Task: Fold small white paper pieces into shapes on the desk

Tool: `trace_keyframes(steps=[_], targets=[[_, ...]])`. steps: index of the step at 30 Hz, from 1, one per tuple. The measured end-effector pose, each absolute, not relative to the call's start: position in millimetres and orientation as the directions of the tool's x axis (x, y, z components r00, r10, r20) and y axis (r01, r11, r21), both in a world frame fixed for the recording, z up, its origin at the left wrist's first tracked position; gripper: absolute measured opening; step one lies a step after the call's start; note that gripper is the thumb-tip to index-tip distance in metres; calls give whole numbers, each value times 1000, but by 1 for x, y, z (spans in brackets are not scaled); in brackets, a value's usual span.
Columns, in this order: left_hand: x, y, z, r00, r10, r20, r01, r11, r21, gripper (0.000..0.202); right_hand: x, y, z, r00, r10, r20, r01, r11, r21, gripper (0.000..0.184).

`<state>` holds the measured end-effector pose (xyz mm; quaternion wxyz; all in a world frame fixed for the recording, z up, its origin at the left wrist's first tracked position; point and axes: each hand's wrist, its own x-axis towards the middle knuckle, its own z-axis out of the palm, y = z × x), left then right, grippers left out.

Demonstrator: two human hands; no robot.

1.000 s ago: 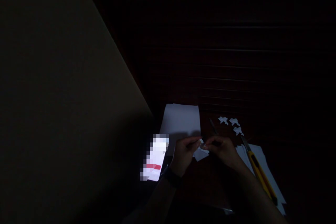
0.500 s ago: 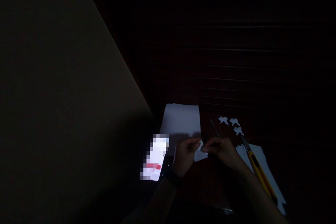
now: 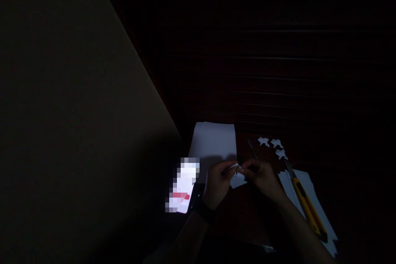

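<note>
Left hand (image 3: 216, 185) and right hand (image 3: 264, 178) pinch paper (image 3: 238, 180) (white).

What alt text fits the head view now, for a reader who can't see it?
In dim light, a person's left hand and right hand pinch a small white paper piece. To the right, a yellow utility knife lies on white paper sheets, near three small, jagged white paper shapes; at left, a rectangular lit screen glows.

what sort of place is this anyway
Probably a dim indoor desk or worktable, judging by the white paper sheets, the yellow utility knife and the small jagged paper pieces on its dark surface.
</note>
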<state>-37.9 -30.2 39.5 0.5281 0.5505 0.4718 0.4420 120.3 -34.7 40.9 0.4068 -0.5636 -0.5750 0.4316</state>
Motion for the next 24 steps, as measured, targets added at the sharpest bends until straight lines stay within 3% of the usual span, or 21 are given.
trace_keyframes(steps=[19, 24], targets=[[-37, -28, 44, 221, 974, 51, 223, -102, 969, 19, 123, -35, 29, -3, 1000, -30, 339, -28, -940, 14], [-38, -28, 41, 200, 975, 99, 322, -161, 933, 18, 121, -36, 32, -76, 997, -27, 238, -8, -971, 11]])
